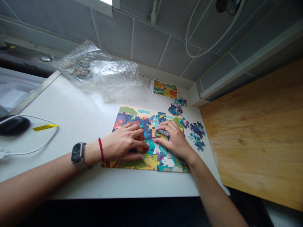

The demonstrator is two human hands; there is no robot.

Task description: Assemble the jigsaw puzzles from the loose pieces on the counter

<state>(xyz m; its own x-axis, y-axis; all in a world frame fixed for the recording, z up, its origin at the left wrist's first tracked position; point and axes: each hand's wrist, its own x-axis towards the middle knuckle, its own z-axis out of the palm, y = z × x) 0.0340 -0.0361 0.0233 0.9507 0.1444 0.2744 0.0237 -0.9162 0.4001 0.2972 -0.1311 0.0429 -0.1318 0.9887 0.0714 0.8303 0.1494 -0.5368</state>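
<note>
A colourful jigsaw puzzle (138, 164) with animal pictures, two white rabbits among them, lies mostly assembled on the white table. My left hand (125, 140), with a watch and a red string bracelet on the wrist, rests palm down over its left half; the fingers are bent a little and apart, covering the pieces below. On the right half, my right hand (174, 137) touches the pieces, thumb and fingers spread apart. A puzzle piece (161, 116) near the top edge looks loosely laid over the picture. Loose puzzle pieces (196, 135) lie right of the puzzle.
More loose pieces (175, 108) and a printed picture card (163, 88) are behind the puzzle. Clear plastic bags (115, 72), one with pieces inside, lie at the back left. A dark mouse (15, 125) and white cable (44, 146) sit left. A wooden panel (255, 132) borders the right.
</note>
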